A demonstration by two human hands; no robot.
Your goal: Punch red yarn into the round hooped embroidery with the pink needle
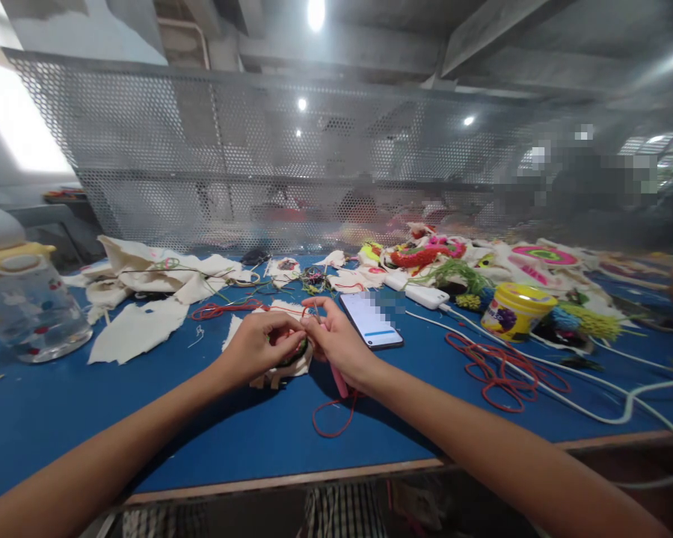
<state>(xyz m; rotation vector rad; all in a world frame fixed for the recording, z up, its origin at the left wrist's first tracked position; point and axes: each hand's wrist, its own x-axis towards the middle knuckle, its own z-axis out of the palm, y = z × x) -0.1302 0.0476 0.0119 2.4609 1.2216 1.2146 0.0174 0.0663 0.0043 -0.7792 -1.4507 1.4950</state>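
Observation:
Cream cloth (300,368) in what looks like a small embroidery hoop (270,383) lies on the blue table, partly hidden under both hands. My left hand (263,340) has its fingers closed on the hoop's edge, near a dark green patch. Beside it, my right hand (336,340) is closed round a slim pink-handled tool (339,379), whose working end is mostly covered by the fingers. Red yarn (336,430) loops on the table below the right hand, and more red yarn (224,308) lies beyond the left hand.
A phone (373,321) lies right of my hands, with a white power bank (418,290) and cables behind. Further right are tangled red yarn (505,370) and a yellow tub (517,312). Cloth scraps (140,329) and a water bottle (31,299) stand left. Perforated metal screen (292,149) behind.

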